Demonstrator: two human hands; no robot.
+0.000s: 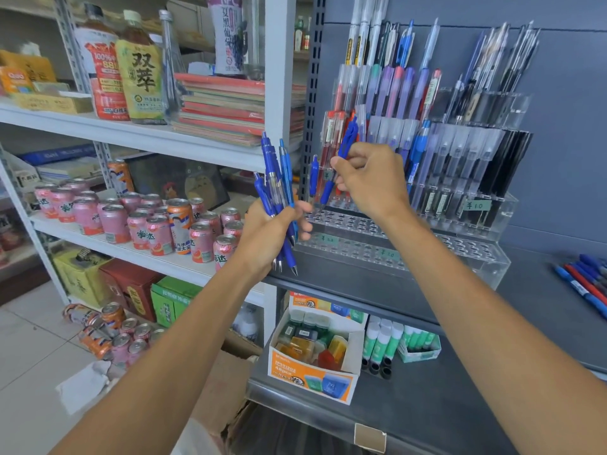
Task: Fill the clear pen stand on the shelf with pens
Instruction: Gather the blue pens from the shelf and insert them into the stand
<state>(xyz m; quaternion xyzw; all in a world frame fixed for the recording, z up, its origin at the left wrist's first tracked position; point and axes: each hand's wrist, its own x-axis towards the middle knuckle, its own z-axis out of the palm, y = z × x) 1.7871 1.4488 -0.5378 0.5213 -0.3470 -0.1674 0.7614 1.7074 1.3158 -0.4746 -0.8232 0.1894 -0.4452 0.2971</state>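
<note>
Clear pen stand (486, 267) on grey shelf (542, 290). L hand (272, 231), just left of stand, fingers curled round a bunch of blue pens (277, 178). R hand (371, 178), at stand's left end, pinches one blue pen (348, 139), tip approx. over the hole rows; contact unclear.

I see the clear pen stand (394, 254) standing on a grey shelf (532, 290), towards its back. Well to the right of the stand, loose blue and red pens (588, 284) lie flat on the same shelf.
</note>
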